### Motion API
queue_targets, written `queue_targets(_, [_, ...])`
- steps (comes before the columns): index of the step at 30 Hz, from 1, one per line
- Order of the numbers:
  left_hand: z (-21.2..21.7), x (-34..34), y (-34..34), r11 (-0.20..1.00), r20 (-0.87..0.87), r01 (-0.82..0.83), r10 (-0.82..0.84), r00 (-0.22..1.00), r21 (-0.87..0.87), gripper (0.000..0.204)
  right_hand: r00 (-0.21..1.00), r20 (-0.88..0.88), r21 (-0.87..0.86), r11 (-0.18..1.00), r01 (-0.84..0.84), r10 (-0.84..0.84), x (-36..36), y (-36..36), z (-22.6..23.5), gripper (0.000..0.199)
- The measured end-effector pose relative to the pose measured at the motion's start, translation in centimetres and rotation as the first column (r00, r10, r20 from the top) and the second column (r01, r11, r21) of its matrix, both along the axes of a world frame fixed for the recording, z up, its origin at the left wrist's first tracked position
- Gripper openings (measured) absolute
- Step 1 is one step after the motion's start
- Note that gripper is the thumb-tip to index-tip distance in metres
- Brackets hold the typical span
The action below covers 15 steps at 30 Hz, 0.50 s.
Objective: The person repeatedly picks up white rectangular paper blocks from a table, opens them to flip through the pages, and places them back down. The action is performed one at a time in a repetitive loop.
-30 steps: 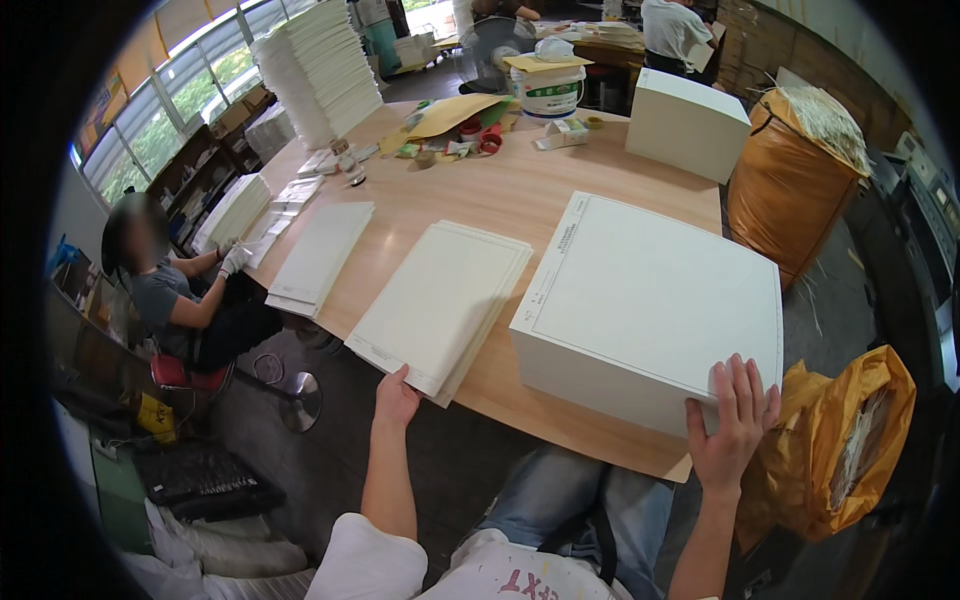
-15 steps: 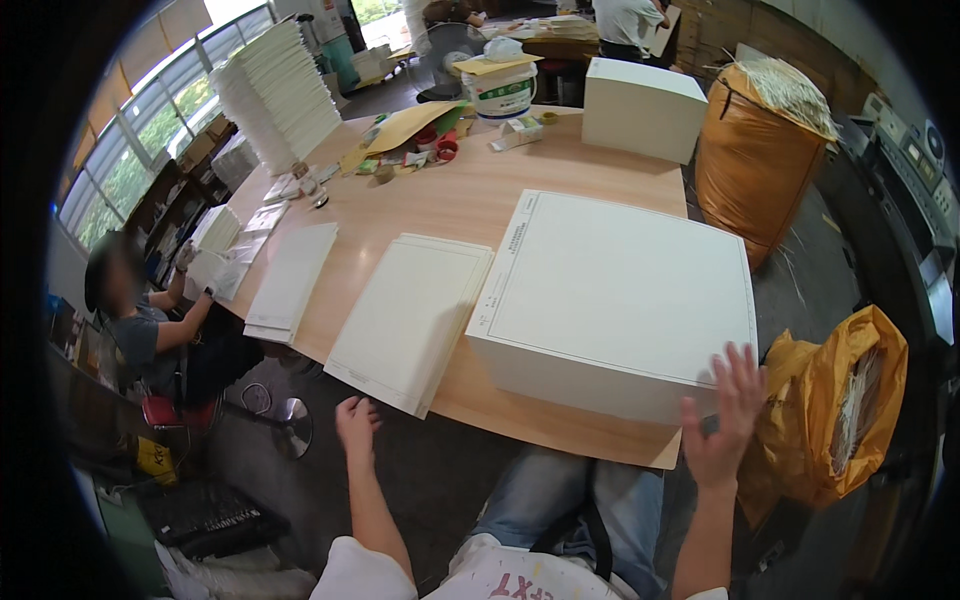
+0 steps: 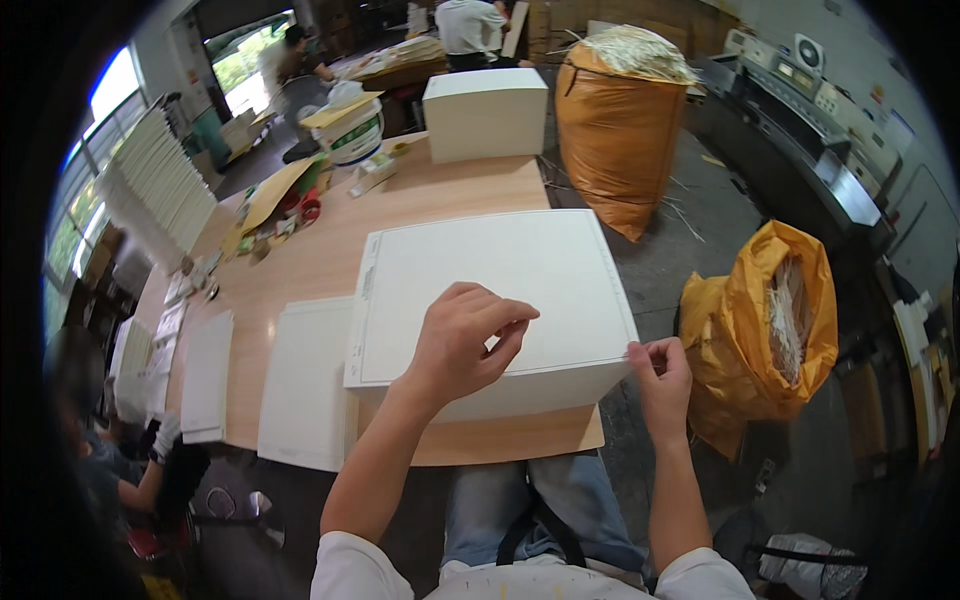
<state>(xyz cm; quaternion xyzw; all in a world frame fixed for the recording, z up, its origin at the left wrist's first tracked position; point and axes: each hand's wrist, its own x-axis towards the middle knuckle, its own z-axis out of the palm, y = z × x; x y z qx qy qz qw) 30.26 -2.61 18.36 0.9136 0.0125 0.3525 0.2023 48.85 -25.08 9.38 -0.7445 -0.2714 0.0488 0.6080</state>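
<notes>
A tall stack of white printed paper sheets (image 3: 560, 270) stands on the near part of the table, a thin dark border line on its top sheet. Above its near edge hovers my left hand (image 3: 462, 340), thumb and fingertips drawn together in a pinch with nothing visible between them. At the stack's near right corner, my right hand (image 3: 662, 380) pinches the edge of the top sheet. A lower pile of sheets (image 3: 305, 375) lies left of the stack, slightly overhanging the table edge.
Another thin pile (image 3: 208, 375) lies farther left, near a seated co-worker's gloved hand (image 3: 165, 437). A white bucket (image 3: 355, 135), paper scraps (image 3: 270, 195) and a second tall stack (image 3: 485, 120) occupy the far side. Orange sacks of paper strips (image 3: 615, 140) stand on the right floor.
My view has turned right. My left hand has come from beside the table edge to above the stack. My right hand, spread before, now pinches the stack's near right corner.
</notes>
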Motion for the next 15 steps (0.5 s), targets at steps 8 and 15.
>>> queue_targets(8, [-3.3,1.0,0.1,0.933,-0.054,0.027,-0.049,0.997,-0.359,0.017,0.953,0.178,-0.404,0.901,-0.158,0.247,1.2,-0.2,8.0,0.047])
queue_targets(15, [-2.5,0.8,-0.1,0.911,-0.102,0.038,-0.087,0.991,-0.411,0.023,0.905,-0.3,0.371,0.911,-0.182,0.303,-0.4,4.3,7.7,0.041])
